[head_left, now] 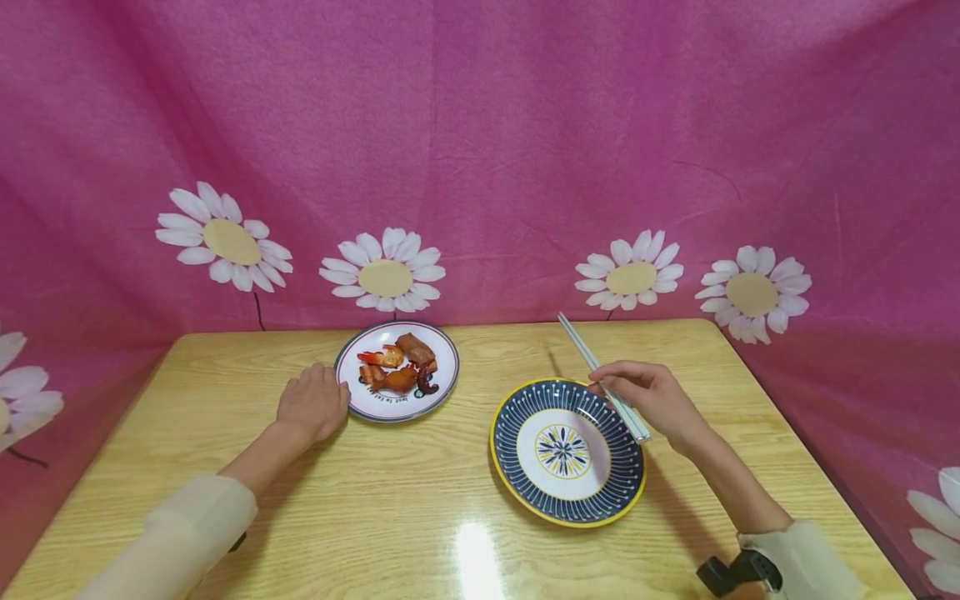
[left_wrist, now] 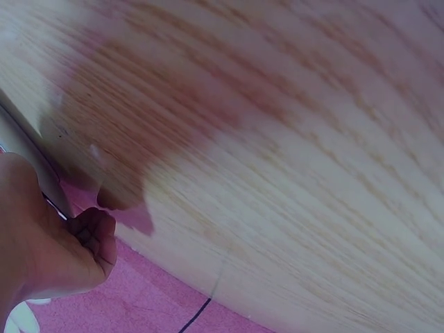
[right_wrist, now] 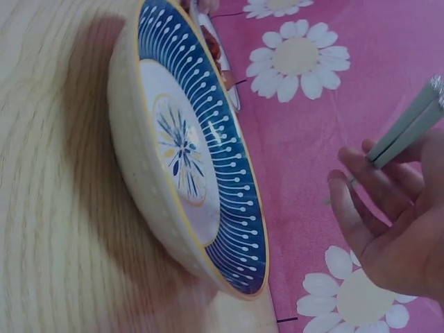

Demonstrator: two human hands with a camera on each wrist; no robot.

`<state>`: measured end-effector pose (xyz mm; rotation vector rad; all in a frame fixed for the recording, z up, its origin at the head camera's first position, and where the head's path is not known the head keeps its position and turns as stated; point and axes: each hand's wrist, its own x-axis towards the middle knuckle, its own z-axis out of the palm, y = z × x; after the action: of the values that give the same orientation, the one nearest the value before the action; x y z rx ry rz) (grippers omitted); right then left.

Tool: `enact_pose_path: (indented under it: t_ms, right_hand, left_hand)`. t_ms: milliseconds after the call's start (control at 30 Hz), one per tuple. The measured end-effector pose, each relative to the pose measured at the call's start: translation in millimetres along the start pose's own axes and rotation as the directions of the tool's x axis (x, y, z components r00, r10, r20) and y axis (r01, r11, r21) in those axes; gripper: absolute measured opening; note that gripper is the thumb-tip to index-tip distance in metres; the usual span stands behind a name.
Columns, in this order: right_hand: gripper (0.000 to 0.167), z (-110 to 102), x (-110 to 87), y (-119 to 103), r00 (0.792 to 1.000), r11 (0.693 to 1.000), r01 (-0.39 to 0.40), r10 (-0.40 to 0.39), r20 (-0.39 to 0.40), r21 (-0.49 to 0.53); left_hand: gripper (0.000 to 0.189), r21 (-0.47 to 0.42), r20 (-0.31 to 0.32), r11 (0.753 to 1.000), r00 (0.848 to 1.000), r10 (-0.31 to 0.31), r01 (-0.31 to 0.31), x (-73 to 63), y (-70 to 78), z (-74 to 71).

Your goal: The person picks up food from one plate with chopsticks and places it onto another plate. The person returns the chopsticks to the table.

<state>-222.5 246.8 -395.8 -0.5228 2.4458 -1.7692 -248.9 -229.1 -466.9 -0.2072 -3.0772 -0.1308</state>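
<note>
My right hand (head_left: 652, 404) holds a pair of pale chopsticks (head_left: 581, 342) over the right rim of a blue-and-white patterned plate (head_left: 517, 442) with a yellow edge. In the right wrist view the fingers bend round the chopsticks (right_wrist: 409, 123), whose thick ends point up and right. At the left side of a smaller white plate (head_left: 386, 410) is my left hand (head_left: 311, 404), gripping its rim with curled fingers. On that plate lie a shrimp (head_left: 386, 357), a brown slab of meat (head_left: 415, 347), a dark curled piece (head_left: 425, 382) and other browned food.
Both plates stand on a light wooden table (head_left: 375, 517), the white one near its back edge. Behind and at the sides hangs a pink cloth (head_left: 510, 167) with large daisies. A black strap (head_left: 742, 571) shows at the right wrist.
</note>
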Motion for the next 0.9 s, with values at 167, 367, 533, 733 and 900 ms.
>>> enact_pose_path:
  t_ms: [167, 367, 533, 733, 900]
  right_hand:
    - [0.029, 1, 0.0, 1, 0.996, 0.997, 0.078, -0.078, 0.048, 0.014]
    - [0.03, 3, 0.4, -1, 0.978, 0.987, 0.156, -0.16, 0.136, 0.039]
    - [0.027, 9, 1.5, -2, 0.956, 0.973, 0.23, -0.232, 0.177, 0.033]
    - [0.023, 17, 1.1, -4, 0.941, 0.96, 0.271, -0.278, 0.194, 0.065]
    - [0.023, 24, 0.5, -9, 0.943, 0.96, 0.278, -0.28, 0.178, 0.038]
  left_hand:
    - [0.038, -0.005, 0.014, 1.0, 1.0, -0.011, 0.011, -0.2, 0.7, -0.8]
    - [0.036, -0.013, -0.003, 1.0, 1.0, -0.009, 0.009, -1.6, 0.9, -1.6]
    - [0.034, -0.007, -0.026, 1.0, 1.0, -0.003, 0.003, -2.4, 1.2, -1.8]
    - [0.036, -0.009, -0.009, 1.0, 1.0, -0.008, 0.008, -2.0, 2.1, -1.7]
    - [0.037, -0.016, 0.0, 1.0, 1.0, -0.011, 0.011, -1.5, 2.6, -1.9]
